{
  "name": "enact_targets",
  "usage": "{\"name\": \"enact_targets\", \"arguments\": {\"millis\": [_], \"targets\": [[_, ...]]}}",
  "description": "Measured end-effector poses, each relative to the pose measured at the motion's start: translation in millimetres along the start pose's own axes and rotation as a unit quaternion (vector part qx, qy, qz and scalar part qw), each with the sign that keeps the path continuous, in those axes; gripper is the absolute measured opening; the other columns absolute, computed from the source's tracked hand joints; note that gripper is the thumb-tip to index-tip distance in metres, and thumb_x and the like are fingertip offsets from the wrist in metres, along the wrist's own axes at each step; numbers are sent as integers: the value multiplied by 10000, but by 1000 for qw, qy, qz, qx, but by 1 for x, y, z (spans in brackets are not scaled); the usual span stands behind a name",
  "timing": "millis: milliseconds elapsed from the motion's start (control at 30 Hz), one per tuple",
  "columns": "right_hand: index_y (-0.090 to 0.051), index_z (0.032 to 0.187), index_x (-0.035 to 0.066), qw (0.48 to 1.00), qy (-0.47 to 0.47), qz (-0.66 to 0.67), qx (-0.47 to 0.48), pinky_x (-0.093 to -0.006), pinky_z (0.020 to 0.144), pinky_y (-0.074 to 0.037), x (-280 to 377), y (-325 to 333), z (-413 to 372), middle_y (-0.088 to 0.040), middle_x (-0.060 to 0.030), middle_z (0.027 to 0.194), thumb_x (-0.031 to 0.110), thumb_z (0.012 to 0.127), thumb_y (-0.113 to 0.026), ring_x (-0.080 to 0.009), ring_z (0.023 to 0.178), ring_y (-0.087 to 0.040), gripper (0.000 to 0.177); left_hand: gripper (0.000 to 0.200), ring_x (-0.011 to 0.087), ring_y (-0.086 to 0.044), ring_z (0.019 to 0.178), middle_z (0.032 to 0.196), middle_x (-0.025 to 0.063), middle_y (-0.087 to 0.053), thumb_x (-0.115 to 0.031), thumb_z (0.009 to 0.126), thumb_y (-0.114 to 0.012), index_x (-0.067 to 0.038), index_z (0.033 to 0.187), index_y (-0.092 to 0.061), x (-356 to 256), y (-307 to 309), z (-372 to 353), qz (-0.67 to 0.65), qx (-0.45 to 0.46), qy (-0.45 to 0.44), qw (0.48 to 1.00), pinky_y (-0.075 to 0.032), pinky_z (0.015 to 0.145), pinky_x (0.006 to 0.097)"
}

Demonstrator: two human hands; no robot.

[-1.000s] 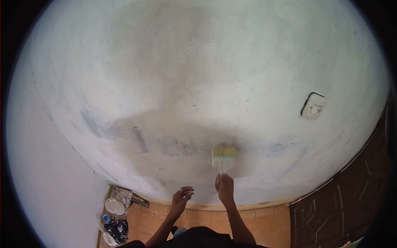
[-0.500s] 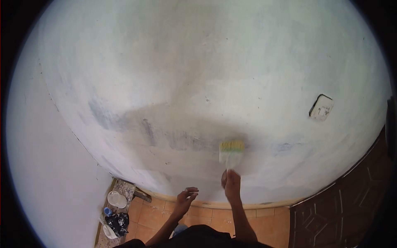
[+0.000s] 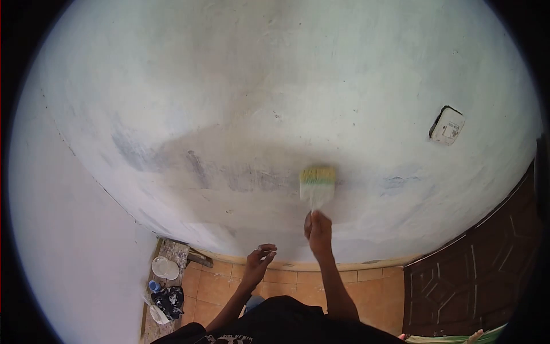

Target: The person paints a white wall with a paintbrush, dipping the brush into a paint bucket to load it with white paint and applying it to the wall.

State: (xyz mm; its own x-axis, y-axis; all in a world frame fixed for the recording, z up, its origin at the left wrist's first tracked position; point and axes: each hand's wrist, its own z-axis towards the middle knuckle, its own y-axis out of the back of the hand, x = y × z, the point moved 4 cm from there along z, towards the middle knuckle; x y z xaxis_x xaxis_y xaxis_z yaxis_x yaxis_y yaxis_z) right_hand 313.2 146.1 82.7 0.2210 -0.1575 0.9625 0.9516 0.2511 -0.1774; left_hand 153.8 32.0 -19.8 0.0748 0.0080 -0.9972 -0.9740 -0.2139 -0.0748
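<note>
My right hand is closed around the handle of a wide paintbrush, held upright. Its yellow and green bristles lie against or very close to the wall, which carries patchy white paint and grey smudges. Lower down, to the left of the brush, my left hand hovers near the foot of the wall. Its fingers are bent, with a gap to the thumb; a small white spot shows at the fingertips, too small to name.
A paint-spattered bench stands at lower left, bearing a white tub, a blue cup and a black, white-stained bag or cloth. A loose-looking switch plate is on the wall. Dark patterned panel at right; orange tiles below.
The view has tilted down, so wall, bench and both hands appear higher. The brush stays near the same smudged band of wall. A green-striped edge now shows at lower right.
</note>
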Motion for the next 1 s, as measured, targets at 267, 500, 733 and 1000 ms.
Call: {"name": "enact_targets", "arguments": {"millis": [267,500,733,1000], "targets": [[-381,660,123,993,-71,-97,-6,-220,384,-221,-106,22,-28,-326,61,514,456,1024,-373,-37,410,-284,493,225,167,-608,1028,1112,60,-628,-118,944,-585,-25,1148,-574,-8,-4,8,-16,-3,-20,1000,-481,847,302],[-377,662,119,1000,19,3,-2,-229,386,-211,1,10,-6,-311,58,523,437,1026,-386,-41,417,-264,483,211,149,-608,1010,1091,58,-641,-99,941,-593,-30,1140,-594,-5,0,4,-26,-12,-5,1000,-479,865,287],[-388,666,109,994,66,-80,-40,-227,385,-226,-78,32,-7,-337,49,509,380,1040,-377,-47,411,-291,462,211,158,-609,1021,1107,60,-629,-117,943,-590,-27,1134,-587,-6,-2,8,-19,-16,-18,1000,-481,843,287],[-380,657,121,999,42,2,-12,-219,380,-211,-1,10,5,-320,57,505,379,1045,-356,-38,407,-280,466,196,157,-623,996,1114,58,-626,-88,937,-596,-15,1118,-590,0,-2,1,-43,-15,6,999,-485,849,292]]}}
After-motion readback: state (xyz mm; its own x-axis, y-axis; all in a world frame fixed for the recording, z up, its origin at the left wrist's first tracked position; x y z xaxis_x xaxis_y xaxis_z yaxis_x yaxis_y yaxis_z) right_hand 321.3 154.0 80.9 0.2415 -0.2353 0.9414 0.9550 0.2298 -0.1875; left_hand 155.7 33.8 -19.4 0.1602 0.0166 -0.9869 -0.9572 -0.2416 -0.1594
